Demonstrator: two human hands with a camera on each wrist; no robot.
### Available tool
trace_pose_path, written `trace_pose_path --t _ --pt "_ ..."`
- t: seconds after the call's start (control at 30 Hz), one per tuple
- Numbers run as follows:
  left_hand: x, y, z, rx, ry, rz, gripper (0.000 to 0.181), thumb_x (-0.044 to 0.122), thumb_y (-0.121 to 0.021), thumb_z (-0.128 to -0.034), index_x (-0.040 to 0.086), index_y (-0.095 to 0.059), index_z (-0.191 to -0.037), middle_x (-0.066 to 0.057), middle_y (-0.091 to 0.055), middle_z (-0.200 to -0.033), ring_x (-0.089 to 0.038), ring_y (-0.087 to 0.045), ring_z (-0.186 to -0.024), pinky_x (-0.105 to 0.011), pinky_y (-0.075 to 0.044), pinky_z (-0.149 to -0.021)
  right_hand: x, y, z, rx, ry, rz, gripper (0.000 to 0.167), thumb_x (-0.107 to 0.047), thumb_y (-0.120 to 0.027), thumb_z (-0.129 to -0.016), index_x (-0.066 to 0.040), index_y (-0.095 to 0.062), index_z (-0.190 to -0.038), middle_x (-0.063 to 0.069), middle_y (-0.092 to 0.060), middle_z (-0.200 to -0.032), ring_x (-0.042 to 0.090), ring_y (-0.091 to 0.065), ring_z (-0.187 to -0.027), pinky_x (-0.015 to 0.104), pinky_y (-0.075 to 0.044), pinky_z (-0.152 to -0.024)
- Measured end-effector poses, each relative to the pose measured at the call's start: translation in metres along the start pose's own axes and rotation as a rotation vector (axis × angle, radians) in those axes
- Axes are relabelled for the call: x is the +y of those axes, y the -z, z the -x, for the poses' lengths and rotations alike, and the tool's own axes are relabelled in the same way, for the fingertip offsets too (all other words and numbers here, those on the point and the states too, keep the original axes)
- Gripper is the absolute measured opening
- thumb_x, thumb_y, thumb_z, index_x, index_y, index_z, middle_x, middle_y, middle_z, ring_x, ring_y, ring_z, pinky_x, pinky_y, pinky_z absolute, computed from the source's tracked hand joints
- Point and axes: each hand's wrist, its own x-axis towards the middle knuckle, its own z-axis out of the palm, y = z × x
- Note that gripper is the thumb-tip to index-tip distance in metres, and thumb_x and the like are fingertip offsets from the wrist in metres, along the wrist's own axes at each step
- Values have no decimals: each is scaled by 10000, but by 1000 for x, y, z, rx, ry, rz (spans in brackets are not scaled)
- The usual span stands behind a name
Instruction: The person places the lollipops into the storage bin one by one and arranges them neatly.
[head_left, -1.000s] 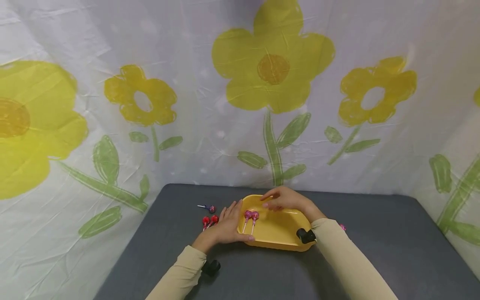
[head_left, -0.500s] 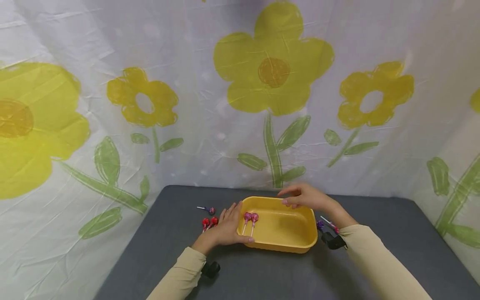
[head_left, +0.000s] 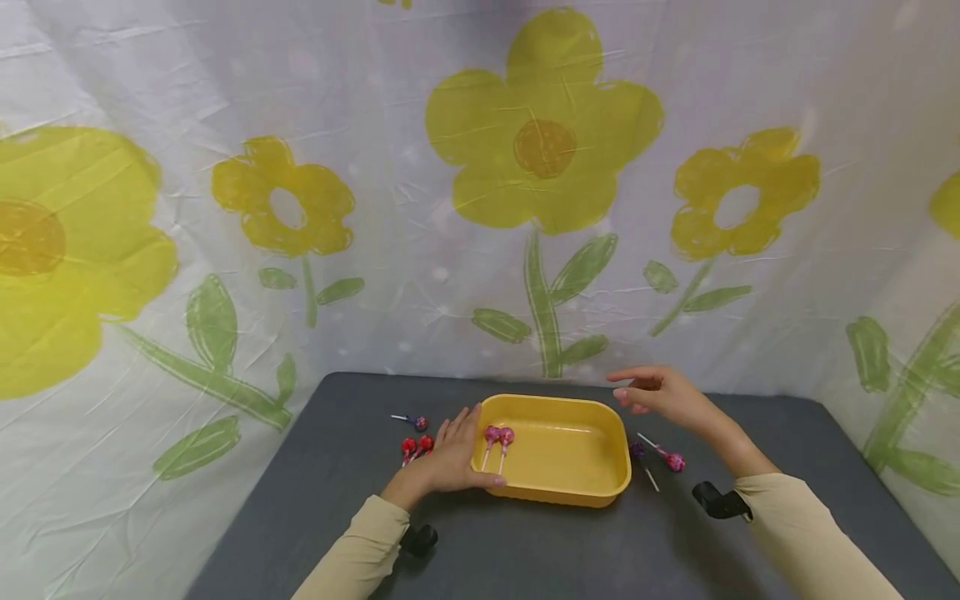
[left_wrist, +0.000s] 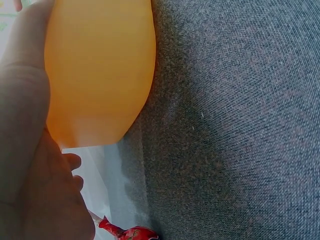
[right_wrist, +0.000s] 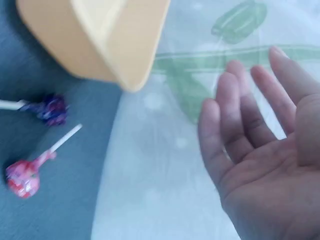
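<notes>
Well, at the far left of the tabletop (head_left: 322, 508) lies a dark lollipop (head_left: 422, 423), its white stick pointing left, with two red lollipops (head_left: 408, 447) nearer the person. Just beside these, the left hand (head_left: 446, 461) holds the left end of a yellow tray (head_left: 570, 454), thumb along the near rim and fingers around the outside. Inside, toward that same end, two pink lollipops (head_left: 492, 434) lie side by side, sticks toward the person. Just right of the tray sits a purple lollipop (head_left: 638, 450); the right hand (head_left: 671, 402) hovers beyond, holding nothing, fingers loosely bent and apart. A pink-and-red lollipop (head_left: 674, 461) lies rightmost.
</notes>
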Motion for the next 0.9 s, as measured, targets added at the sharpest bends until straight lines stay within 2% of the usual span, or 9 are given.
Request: trace_pose_path --t 0.13,0.27,0.37,0.5,0.6,0.8,0.9 --pt "0 0 0 4 -2 5 1272 635 -757 -753 28 -14 -1589 -173 -133 -1661 -378 -77 -1553 -619 -44 -1231 11 3 9 75 -6 -11 471 -326 -644 -964 -83 -592 -1364 164 -716 -1130 59 -689 -908 278 -582 -785" --pt "-1 -1 0 1 0 4 1279 650 -751 -748 34 -11 -1590 -170 -135 -1662 -378 -78 -1553 -619 -45 -1232 23 4 19 144 -6 -25 470 -307 -644 -966 -80 -581 -1373 147 -717 -1114 49 -679 -871 281 -577 -762" --pt "-1 -1 0 1 2 5 1284 656 -750 -745 37 -8 -1590 -170 -135 -1662 -380 -79 -1553 -618 -45 -1233 35 4 24 192 -3 -25 461 -292 -643 -968 -76 -580 -1371 45 -730 -1018 56 -659 -802 261 -561 -720" --pt "-1 0 1 1 5 9 1286 659 -750 -743 41 -5 -1591 -170 -132 -1662 -378 -77 -1554 -617 -41 -1234 52 1 32 256 -23 5 469 -329 -637 -969 -86 -586 -1367 -96 -705 -906 170 -658 -775 265 -551 -693" --pt "-1 0 1 4 7 10 1285 658 -750 -744 40 -6 -1590 -172 -132 -1661 -379 -77 -1553 -617 -41 -1234 64 -2 39 293 -54 22 489 -366 -628 -970 -82 -583 -1365 -67 -691 -859 231 -641 -778 279 -543 -686" --pt "-2 -2 0 -1 10 7 1289 666 -747 -741 44 -4 -1591 -171 -134 -1661 -383 -80 -1552 -619 -48 -1232 86 -10 54 333 -99 27 507 -375 -616 -976 -50 -570 -1363 83 -673 -841 196 -611 -728 298 -522 -659" --pt "-2 -3 -1 -5 11 5 1292 677 -741 -739 49 -1 -1592 -167 -131 -1662 -379 -78 -1553 -617 -47 -1234 96 -14 60 348 -118 30 494 -356 -619 -978 -35 -576 -1352 96 -693 -862 162 -622 -717 292 -531 -650"
